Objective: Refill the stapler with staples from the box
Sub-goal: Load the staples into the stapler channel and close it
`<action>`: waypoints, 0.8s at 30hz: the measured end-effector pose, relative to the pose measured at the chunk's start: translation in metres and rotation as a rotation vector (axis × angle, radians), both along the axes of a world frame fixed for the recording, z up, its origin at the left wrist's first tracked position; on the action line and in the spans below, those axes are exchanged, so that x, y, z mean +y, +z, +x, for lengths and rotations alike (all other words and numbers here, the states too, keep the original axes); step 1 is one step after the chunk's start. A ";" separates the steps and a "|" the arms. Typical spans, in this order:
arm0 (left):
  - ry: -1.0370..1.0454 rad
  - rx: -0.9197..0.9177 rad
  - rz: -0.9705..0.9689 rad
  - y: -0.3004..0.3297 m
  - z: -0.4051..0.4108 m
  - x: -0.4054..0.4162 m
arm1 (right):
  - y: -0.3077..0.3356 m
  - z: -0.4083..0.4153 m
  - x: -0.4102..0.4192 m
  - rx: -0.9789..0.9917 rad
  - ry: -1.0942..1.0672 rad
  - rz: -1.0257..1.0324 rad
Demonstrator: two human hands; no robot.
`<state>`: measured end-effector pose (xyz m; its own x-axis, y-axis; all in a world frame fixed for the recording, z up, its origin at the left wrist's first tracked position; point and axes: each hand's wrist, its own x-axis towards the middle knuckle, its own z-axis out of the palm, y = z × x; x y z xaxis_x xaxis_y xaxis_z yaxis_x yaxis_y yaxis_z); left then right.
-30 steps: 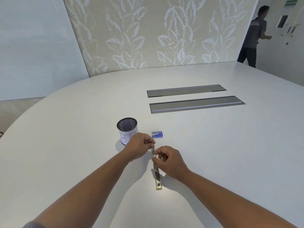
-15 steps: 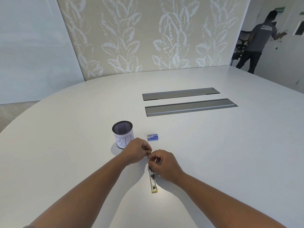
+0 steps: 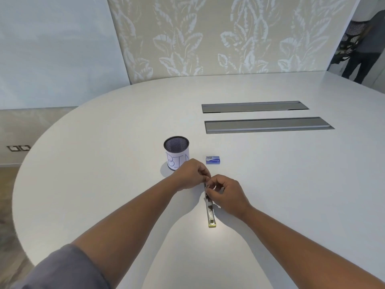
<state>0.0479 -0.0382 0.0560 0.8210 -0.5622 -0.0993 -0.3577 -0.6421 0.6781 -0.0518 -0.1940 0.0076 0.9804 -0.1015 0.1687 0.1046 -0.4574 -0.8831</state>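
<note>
White and smooth, the big round table (image 3: 104, 163) carries a few small things. On the left side stands a black mesh cup (image 3: 176, 152) with a paper label wrapped round it. It is upright, just behind the left hand (image 3: 190, 176). The left hand has its fingers curled and pinches the far end of the stapler (image 3: 210, 207). The stapler is a long, thin metal thing lying flat on the table, with its yellowish tip pointing toward the near edge. The right hand (image 3: 226, 195) is just to the right of the left hand, almost touching it. Its fingers are curled too, and they pinch the same far part of the stapler. What is between the fingertips is too small to tell. A little blue box (image 3: 213, 159) lies flat on the table, a bit farther away than the hands and to the right of the cup, apart from both. Two long grey panels (image 3: 268, 124) are set into the table, far and to the right.
</note>
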 end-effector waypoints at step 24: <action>0.023 0.098 -0.039 0.007 0.000 0.002 | 0.000 0.004 -0.005 0.001 0.017 0.048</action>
